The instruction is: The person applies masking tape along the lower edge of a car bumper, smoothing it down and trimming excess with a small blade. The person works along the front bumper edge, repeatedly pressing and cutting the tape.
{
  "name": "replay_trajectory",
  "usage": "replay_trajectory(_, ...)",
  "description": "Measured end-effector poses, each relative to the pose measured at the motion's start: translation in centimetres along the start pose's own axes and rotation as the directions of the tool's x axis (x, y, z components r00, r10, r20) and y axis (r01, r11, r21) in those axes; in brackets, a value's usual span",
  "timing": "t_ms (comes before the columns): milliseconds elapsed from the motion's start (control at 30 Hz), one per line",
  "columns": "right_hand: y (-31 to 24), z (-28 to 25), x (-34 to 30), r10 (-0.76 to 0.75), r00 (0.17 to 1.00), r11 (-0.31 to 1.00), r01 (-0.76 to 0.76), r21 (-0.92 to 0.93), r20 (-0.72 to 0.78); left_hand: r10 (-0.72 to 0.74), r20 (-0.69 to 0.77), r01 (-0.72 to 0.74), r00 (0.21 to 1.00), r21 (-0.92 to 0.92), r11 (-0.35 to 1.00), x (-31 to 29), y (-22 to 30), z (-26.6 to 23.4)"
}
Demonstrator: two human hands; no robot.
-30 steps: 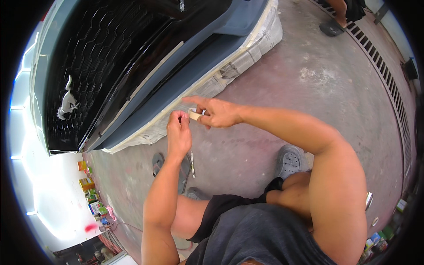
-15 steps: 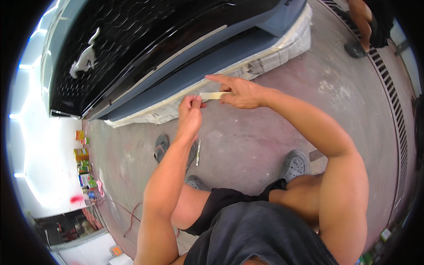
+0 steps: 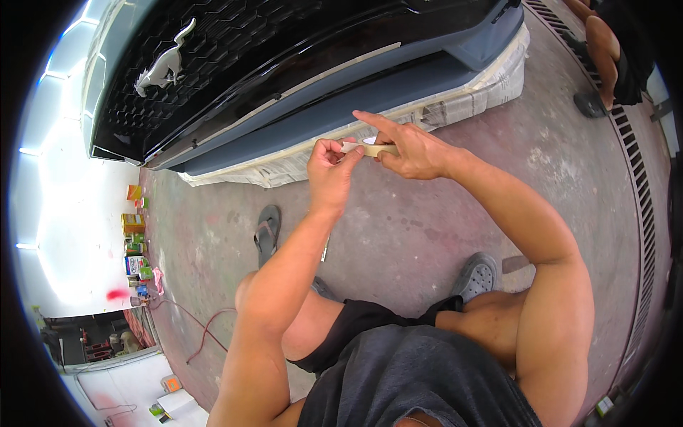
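Observation:
A roll of pale masking tape [image 3: 382,150] is in my right hand [image 3: 420,151], its thumb and curled fingers closed round it while the index finger points out. My left hand [image 3: 331,176] pinches the loose end of the tape close beside the roll. Just beyond both hands lies the grey lower part of a car bumper [image 3: 313,130], under a black honeycomb grille [image 3: 213,43] with a silver horse emblem [image 3: 165,65]. Newspaper sheets [image 3: 462,108] are taped along the bumper's lower edge, and a pale tape strip [image 3: 338,72] runs above the grey part.
A flip-flop [image 3: 267,233] lies on the concrete floor left of my feet. Cans [image 3: 132,224] line the left wall, near a red hose [image 3: 208,331]. A floor grate [image 3: 635,160] curves along the right, where another person's leg [image 3: 603,60] shows.
My hands have come closer together, and the tape roll has turned so its ring shows. The stretch of tape between them is shorter. The view has shifted, moving the bumper rightward in the picture.

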State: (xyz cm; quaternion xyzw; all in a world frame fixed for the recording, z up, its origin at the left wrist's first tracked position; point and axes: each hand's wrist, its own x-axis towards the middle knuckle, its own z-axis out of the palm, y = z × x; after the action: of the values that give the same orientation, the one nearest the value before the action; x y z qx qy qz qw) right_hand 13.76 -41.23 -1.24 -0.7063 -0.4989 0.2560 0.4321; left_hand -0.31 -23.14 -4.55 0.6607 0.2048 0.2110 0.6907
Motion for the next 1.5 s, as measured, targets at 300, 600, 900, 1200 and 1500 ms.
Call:
replay_trajectory(300,-0.1,0.9,0.6,-0.014,1.000,0.999,0.014,0.033,0.001,0.165,-0.118,-0.116,0.979,0.343,0.932,-0.6,0.5,0.8)
replay_trajectory(600,-0.1,1.4,1.2,0.123,0.992,0.988,-0.124,0.097,0.018,0.280,-0.085,-0.169,0.956,0.621,0.766,-1.1,1.4,1.4)
replay_trajectory(900,-0.3,0.7,1.6,0.335,0.936,0.934,-0.345,0.091,0.103,0.114,-0.076,-0.078,0.991,0.367,0.927,0.1,1.5,1.2)
replay_trajectory(1200,-0.1,0.9,1.5,0.160,0.986,0.927,-0.166,0.336,0.048,0.168,-0.090,-0.164,0.982,0.057,0.985,0.9,1.9,1.2)
replay_trajectory(1500,-1.4,1.2,2.2,0.326,0.945,0.925,-0.320,0.205,0.005,0.200,-0.100,-0.164,0.975,0.288,0.943,0.1,2.2,2.0)
